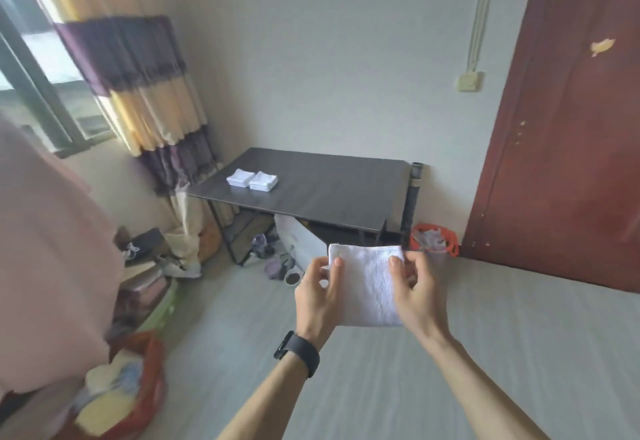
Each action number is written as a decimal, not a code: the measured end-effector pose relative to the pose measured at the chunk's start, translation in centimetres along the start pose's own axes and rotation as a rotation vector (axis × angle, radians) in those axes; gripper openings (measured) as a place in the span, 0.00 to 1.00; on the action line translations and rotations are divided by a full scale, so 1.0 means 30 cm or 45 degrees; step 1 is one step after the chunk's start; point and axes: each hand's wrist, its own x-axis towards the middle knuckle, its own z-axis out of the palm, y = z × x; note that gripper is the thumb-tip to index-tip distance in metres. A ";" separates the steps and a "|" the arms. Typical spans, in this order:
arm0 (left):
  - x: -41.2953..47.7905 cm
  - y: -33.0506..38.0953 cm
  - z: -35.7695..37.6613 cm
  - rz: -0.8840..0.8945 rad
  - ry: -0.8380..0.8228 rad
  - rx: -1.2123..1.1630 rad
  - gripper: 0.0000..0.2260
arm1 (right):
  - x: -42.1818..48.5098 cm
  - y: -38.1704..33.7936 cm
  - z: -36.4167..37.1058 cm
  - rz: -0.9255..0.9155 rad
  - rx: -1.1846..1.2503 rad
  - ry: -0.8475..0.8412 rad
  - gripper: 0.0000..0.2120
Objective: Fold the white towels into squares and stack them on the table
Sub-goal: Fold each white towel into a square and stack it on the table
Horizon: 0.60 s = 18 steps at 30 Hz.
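We've got our left hand [317, 292] and right hand [414, 289] pinching the folded white terry towel [369, 285] mid-frame, so next we carry it to the dark bench [329, 193] and square it onto the two white folded stacks [252, 180].

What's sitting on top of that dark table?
On the table, two stacks of folded white towels sit side by side near its far left corner. How many towels each stack holds is too small to tell. The towel in hand covers nothing on the tabletop.
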 end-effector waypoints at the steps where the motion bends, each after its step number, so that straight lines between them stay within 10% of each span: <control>1: 0.067 -0.025 -0.067 -0.008 0.034 0.008 0.11 | 0.025 -0.027 0.096 -0.023 0.017 -0.023 0.06; 18: 1.239 -0.347 -0.503 -0.198 0.402 0.100 0.10 | 0.784 -0.016 1.340 -0.033 0.078 -0.424 0.06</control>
